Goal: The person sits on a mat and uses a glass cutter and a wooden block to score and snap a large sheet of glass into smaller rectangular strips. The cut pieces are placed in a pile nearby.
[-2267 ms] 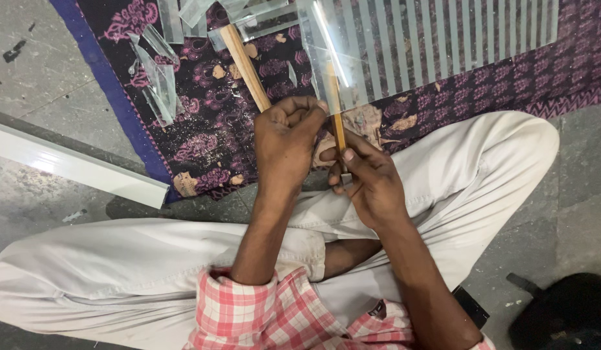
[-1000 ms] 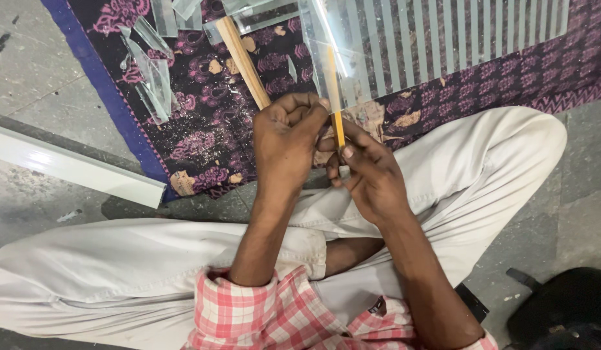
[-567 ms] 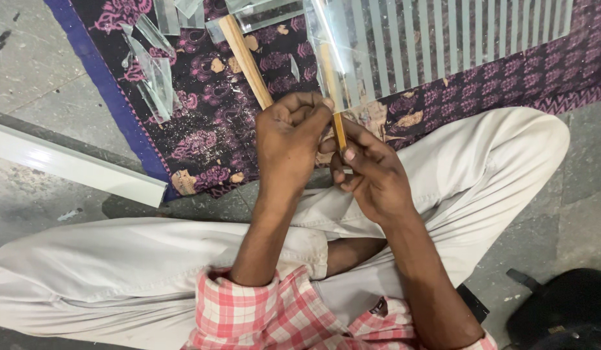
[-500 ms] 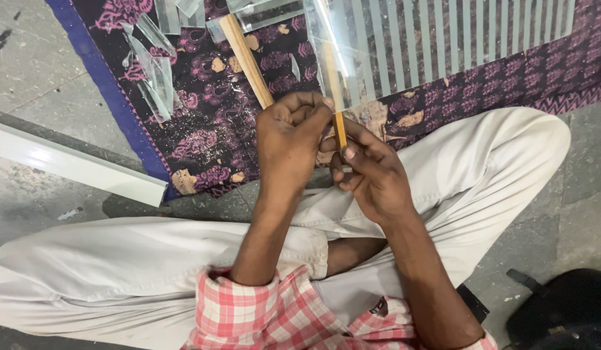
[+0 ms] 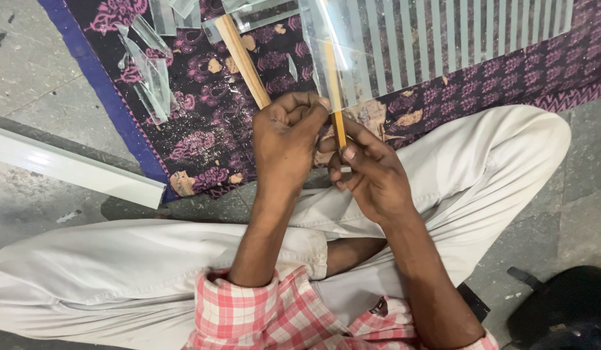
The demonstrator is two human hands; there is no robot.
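Just above your crossed legs, against the lower edge of the clear glass sheet [image 5: 352,52], you hold a slim orange-handled glass cutter [image 5: 335,110]. Its long axis runs nearly straight away from you, tilted only slightly, with its far end lying over the glass and its near end pointing back at your lap. Your right hand [image 5: 371,175] pinches the lower shaft between thumb and fingertips. Your left hand [image 5: 284,139], just left of the cutter, has its fingers curled and pressed together at the glass edge; whether they grip the pane itself I cannot tell.

Judging by this, you are mid-score or lining up a cut, and the next move calls for steady pressure and a straight pull along the same axis.

Left of the cutter a wooden straightedge [image 5: 243,61] lies slanted on the purple patterned cloth [image 5: 203,123]. Further left lie glass offcuts [image 5: 148,71], and beyond the cloth a white strip [image 5: 73,170] rests on the floor.
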